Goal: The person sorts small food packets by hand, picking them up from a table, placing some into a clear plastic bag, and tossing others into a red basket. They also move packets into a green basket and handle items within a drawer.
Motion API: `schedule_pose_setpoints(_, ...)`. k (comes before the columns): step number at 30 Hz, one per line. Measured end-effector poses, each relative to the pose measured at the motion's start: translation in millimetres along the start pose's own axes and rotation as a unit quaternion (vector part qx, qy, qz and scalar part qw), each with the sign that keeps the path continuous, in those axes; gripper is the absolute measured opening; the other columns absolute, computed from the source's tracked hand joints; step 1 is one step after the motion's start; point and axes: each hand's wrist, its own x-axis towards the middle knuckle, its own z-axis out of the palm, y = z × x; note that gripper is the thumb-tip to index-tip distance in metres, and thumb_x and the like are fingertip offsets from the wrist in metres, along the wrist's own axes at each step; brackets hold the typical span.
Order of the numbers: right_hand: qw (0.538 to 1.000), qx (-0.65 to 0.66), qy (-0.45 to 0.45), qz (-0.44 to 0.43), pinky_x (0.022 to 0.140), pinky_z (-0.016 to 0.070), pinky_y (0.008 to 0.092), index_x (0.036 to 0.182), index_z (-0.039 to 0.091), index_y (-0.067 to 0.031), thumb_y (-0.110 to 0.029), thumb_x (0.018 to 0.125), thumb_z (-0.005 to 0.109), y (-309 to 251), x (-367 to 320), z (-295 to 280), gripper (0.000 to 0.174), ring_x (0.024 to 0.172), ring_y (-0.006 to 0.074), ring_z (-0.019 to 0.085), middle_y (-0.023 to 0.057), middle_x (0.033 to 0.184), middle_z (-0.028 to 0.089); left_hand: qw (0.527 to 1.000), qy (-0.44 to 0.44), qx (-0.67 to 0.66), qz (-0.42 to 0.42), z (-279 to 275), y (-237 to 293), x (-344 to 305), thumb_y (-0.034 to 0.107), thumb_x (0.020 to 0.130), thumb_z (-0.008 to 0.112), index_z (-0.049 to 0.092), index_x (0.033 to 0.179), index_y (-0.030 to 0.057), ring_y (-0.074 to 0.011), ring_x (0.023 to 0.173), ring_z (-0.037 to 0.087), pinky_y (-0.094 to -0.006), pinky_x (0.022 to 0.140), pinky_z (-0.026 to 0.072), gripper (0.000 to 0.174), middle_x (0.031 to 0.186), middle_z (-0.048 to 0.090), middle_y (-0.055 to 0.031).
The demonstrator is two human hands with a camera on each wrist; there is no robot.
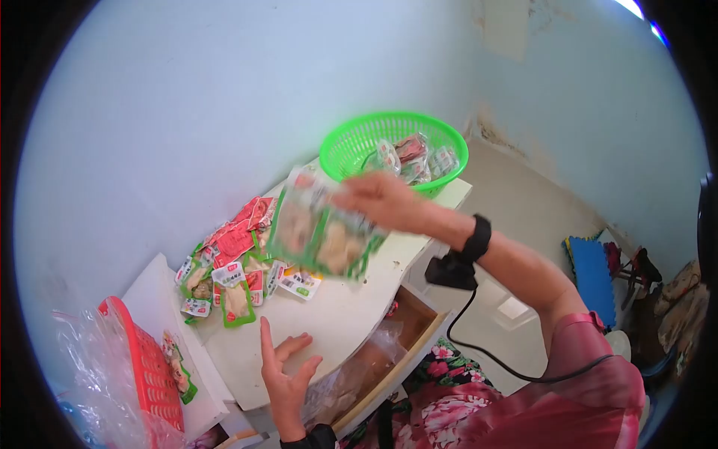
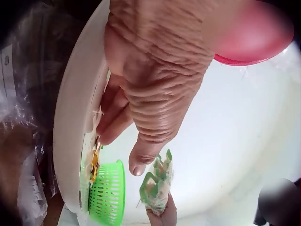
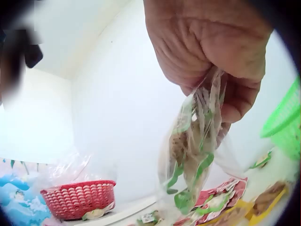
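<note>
My right hand [image 1: 385, 200] pinches the top of a clear plastic bag [image 3: 190, 150] that holds green-edged food packets [image 1: 340, 251]. It holds the bag up over the white tabletop [image 1: 292, 333], and the bag is blurred in the head view. Near the table's front edge is my left hand [image 1: 286, 385], fingers spread and thumb apart, with nothing in it. Beyond its fingertips lies a pile of red and green food packets [image 1: 234, 295]. In the left wrist view the bag [image 2: 157, 188] shows past my left thumb.
A green basket [image 1: 348, 146] holding bagged packets stands at the table's far end. At the left, a red basket [image 1: 153, 374] with clear plastic bags [image 1: 93, 367] stands beside a single packet [image 1: 178, 367]. Below the tabletop, a drawer [image 1: 389, 367] is pulled out with plastic bags inside.
</note>
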Motion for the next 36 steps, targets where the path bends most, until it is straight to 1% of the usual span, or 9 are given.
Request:
schedule_pose_setpoints(3, 0.990, 0.047, 0.106, 0.078, 0.061, 0.0444, 0.0270, 0.100, 0.071, 0.0036, -0.032, 0.104, 0.063, 10, 33, -39, 0.037, 0.071, 0.0050, 0.051, -0.0061, 0.078, 0.059, 1.000, -0.018, 0.007, 0.005, -3, -6, 1, 0.011, 0.077, 0.081, 0.020, 0.161, -0.0043, -0.0258, 0.108, 0.071, -0.0443, 0.111, 0.0436, 0.105, 0.101, 0.077, -0.0136)
schedule_pose_setpoints(8, 0.972, -0.087, 0.203, 0.083, 0.065, 0.0476, 0.0390, 0.092, 0.066, 0.0096, -0.025, 0.098, 0.061, 60, 89, -89, 0.035, 0.068, 0.0181, 0.056, 0.0122, 0.072, 0.062, 0.999, -0.026, 0.018, 0.010, -6, -11, 2, 0.015, 0.080, 0.079, 0.020, 0.161, -0.0044, -0.0229, 0.107, 0.071, -0.0453, 0.114, 0.0423, 0.102, 0.098, 0.078, -0.0103)
schedule_pose_setpoints(14, 0.944, -0.232, 0.187, 0.142, 0.065, 0.0497, 0.0424, 0.085, 0.065, 0.0081, -0.019, 0.097, 0.062, 109, 123, -89, 0.030, 0.070, 0.0196, 0.062, 0.0093, 0.068, 0.056, 0.998, -0.032, 0.034, 0.034, -7, -12, 1, 0.013, 0.082, 0.082, 0.028, 0.160, -0.0021, -0.0264, 0.108, 0.072, -0.0439, 0.109, 0.0456, 0.095, 0.098, 0.078, -0.0126)
schedule_pose_setpoints(17, 0.953, -0.164, 0.159, 0.199, 0.064, 0.0588, 0.0463, 0.096, 0.065, 0.0148, -0.010, 0.091, 0.062, 150, 145, -93, 0.026, 0.088, 0.0410, 0.073, 0.0289, 0.092, 0.070, 0.997, -0.039, 0.048, 0.048, -9, -14, 1, 0.013, 0.083, 0.082, 0.031, 0.159, -0.0019, -0.0270, 0.108, 0.072, -0.0432, 0.107, 0.0472, 0.092, 0.098, 0.078, -0.0125)
schedule_pose_setpoints(20, 0.964, -0.165, 0.087, 0.192, 0.066, 0.0580, 0.0480, 0.098, 0.066, 0.0147, -0.008, 0.088, 0.062, 170, 148, -89, 0.025, 0.088, 0.0432, 0.073, 0.0314, 0.096, 0.070, 0.996, -0.048, 0.063, 0.048, -10, -14, 1, 0.012, 0.084, 0.080, 0.030, 0.159, -0.0018, -0.0260, 0.110, 0.071, -0.0436, 0.108, 0.0462, 0.092, 0.098, 0.079, -0.0120)
schedule_pose_setpoints(24, 0.908, -0.403, -0.021, 0.107, 0.069, 0.0584, 0.0512, 0.089, 0.068, 0.0120, -0.017, 0.086, 0.072, 203, 156, -82, 0.030, 0.080, 0.0356, 0.073, 0.0251, 0.077, 0.068, 0.995, -0.058, 0.072, 0.041, -11, -11, 1, 0.008, 0.086, 0.077, 0.034, 0.158, -0.0022, -0.0257, 0.111, 0.071, -0.0435, 0.109, 0.0459, 0.085, 0.098, 0.079, -0.0120)
schedule_pose_setpoints(26, 0.911, -0.334, 0.069, 0.231, 0.066, 0.0576, 0.0499, 0.084, 0.068, 0.0114, -0.024, 0.086, 0.074, 163, 149, -62, 0.036, 0.078, 0.0339, 0.074, 0.0248, 0.077, 0.070, 0.990, -0.058, 0.106, 0.072, -12, -11, 2, 0.005, 0.086, 0.076, 0.038, 0.155, -0.0027, -0.0258, 0.110, 0.072, -0.0434, 0.108, 0.0466, 0.079, 0.098, 0.078, -0.0121)
schedule_pose_setpoints(35, 0.893, -0.362, -0.002, 0.266, 0.061, 0.0541, 0.0467, 0.090, 0.071, 0.0051, -0.039, 0.092, 0.070, 120, 138, -77, 0.045, 0.069, 0.0311, 0.071, 0.0196, 0.078, 0.073, 0.999, -0.039, 0.024, 0.019, -12, -18, 2, 0.004, 0.093, 0.070, 0.045, 0.151, -0.0029, -0.0197, 0.101, 0.072, -0.0424, 0.108, 0.0473, 0.064, 0.098, 0.077, -0.0097)
schedule_pose_setpoints(36, 0.866, -0.484, -0.018, 0.125, 0.061, 0.0535, 0.0436, 0.092, 0.071, 0.0044, -0.043, 0.094, 0.069, 163, 155, -105, 0.048, 0.070, 0.0282, 0.070, 0.0166, 0.080, 0.072, 0.999, -0.036, 0.006, -0.008, -12, -18, 1, 0.005, 0.094, 0.069, 0.046, 0.151, -0.0029, -0.0188, 0.100, 0.072, -0.0424, 0.109, 0.0470, 0.062, 0.098, 0.076, -0.0093)
